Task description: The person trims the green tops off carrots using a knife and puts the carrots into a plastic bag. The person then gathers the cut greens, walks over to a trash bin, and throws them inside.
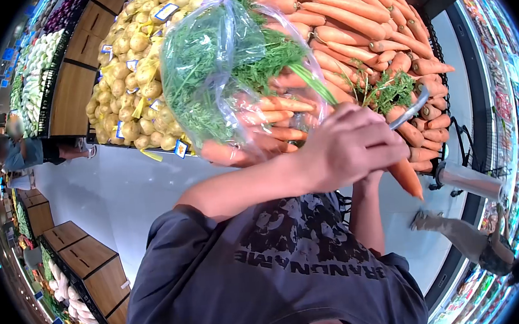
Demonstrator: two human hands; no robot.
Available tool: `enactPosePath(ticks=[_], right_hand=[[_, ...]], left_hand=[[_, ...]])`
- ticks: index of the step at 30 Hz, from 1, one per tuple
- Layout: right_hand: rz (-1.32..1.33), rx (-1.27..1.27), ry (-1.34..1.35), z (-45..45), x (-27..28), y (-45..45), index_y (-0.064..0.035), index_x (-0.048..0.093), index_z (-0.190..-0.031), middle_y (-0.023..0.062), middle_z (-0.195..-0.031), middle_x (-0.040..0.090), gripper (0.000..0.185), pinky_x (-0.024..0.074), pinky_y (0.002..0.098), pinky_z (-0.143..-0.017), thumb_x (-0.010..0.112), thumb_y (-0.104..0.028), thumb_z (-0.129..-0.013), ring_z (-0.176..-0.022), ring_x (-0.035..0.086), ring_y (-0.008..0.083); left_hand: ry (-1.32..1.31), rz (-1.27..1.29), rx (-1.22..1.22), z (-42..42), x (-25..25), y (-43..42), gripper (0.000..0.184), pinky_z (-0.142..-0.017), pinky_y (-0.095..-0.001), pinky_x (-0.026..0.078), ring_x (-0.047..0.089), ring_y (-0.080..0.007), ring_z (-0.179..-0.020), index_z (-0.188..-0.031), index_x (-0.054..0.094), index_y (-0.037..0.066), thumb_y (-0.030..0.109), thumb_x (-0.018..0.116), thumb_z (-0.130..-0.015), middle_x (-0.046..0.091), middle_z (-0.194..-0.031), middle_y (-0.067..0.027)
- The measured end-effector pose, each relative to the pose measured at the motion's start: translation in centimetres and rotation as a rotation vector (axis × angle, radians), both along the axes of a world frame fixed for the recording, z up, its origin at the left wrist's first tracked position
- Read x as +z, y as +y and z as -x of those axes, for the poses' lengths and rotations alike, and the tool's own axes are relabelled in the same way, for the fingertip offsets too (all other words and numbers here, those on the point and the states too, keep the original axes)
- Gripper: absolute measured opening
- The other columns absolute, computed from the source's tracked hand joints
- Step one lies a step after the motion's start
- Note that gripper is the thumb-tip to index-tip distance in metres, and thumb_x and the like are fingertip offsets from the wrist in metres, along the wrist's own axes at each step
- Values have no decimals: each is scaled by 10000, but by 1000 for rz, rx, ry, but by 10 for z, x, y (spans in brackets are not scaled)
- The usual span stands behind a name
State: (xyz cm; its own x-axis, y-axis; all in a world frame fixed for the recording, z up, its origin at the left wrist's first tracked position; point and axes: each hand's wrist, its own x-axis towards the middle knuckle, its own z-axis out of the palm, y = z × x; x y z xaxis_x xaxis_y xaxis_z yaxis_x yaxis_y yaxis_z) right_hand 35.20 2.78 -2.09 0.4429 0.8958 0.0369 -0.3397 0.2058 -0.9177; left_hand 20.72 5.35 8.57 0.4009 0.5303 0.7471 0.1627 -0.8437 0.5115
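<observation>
The clear plastic bag [243,32] holds leafy-topped carrots [282,104]. One carrot [406,179] sticks out beyond the hands, right of the bag and lower, its tip pointing away from it. The left hand [353,145] is just beside the bag, fingers bent and pressed together, seemingly closed about that carrot; a green stem [314,83] runs from this hand toward the bag. The right hand [367,178] is mostly hidden, so I cannot tell what its fingers do. Loose carrots [358,17] lie heaped to the bag's right, netted potatoes [127,63] to its left. A slack grip could drop the carrot; its tip or stiff stem, pushed against the thin bag, could tear it; a tug on the bag might spill its contents.
</observation>
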Motion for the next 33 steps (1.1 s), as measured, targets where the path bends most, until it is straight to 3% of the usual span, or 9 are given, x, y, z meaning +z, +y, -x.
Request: enactPosePath(ticks=[14,16,18,24,28,30,31,32,33], right_hand=[[92,286,813,-25,60,-32,-3,528,-1297,91,-1065,654,441,542,309,-894,470,-381,-1077,-1004,651,181],[110,79,743,-29,64,-36,-5,512,-1337,105,-1110,649,516,550,313,-899,471,-441,-1064,-1010,647,184],[-44,299,750,-66,54,-40,2,493,-1371,115,-1205,628,565,531,305,-924,479,-467,-1057,-1094,614,169],[-132,-208,167,-76,83,-44,3,445,-1418,165,-1312,605,608,470,336,-1046,540,-459,-1033,-1215,583,222],[-225,-169,-166,-63,81,-32,-23,463,-1397,250,-1305,608,544,603,345,-846,657,-311,-979,-1117,657,249],[-197,-154,-157,-39,81,-21,-13,487,-1336,216,-1209,669,474,600,283,-793,711,-175,-952,-1025,698,235],[-187,-244,-157,-18,83,-9,-13,491,-1334,146,-1105,697,447,578,233,-696,701,-138,-959,-907,698,166],[-89,-158,-203,-18,77,-10,-10,506,-1329,64,-999,682,443,518,204,-588,711,-141,-958,-775,648,87],[6,-136,-221,-9,80,-7,-9,513,-1329,39,-968,665,440,487,193,-561,711,-148,-962,-742,620,63]], left_hand=[[-1,-112,-470,-29,-15,-22,243,-967,-390,474,614,-188,-1100,-1069,705,185,165,643,-835,660,-1120,44],[1,-106,-498,-30,-15,-22,244,-997,-412,479,610,-229,-1128,-1070,707,173,157,651,-833,649,-1178,-24],[-34,-58,-508,-28,-13,-20,286,-1004,-426,482,604,-266,-1154,-1109,710,160,120,653,-832,637,-1222,-70],[1,236,-745,-2,-18,8,520,-1020,-434,502,586,-366,-1229,-1342,658,114,-87,590,-867,565,-1402,-209],[89,860,-771,13,-9,16,530,-1028,-376,497,601,-242,-1231,-1507,448,56,87,600,-1000,564,-1405,-202],[71,763,-700,11,-24,15,695,-1010,-349,502,609,-214,-1206,-1566,291,41,205,654,-996,568,-1391,-189],[50,683,-638,11,-24,15,726,-849,-293,547,654,-145,-1008,-1540,293,29,271,689,-982,624,-1241,-137],[55,676,-640,15,-20,16,726,-849,-293,547,654,-145,-1008,-1540,293,29,271,689,-982,624,-1241,-137],[111,986,-565,21,-11,18,666,-755,-268,535,638,-114,-900,-1501,341,32,268,689,-984,629,-1156,-100]])
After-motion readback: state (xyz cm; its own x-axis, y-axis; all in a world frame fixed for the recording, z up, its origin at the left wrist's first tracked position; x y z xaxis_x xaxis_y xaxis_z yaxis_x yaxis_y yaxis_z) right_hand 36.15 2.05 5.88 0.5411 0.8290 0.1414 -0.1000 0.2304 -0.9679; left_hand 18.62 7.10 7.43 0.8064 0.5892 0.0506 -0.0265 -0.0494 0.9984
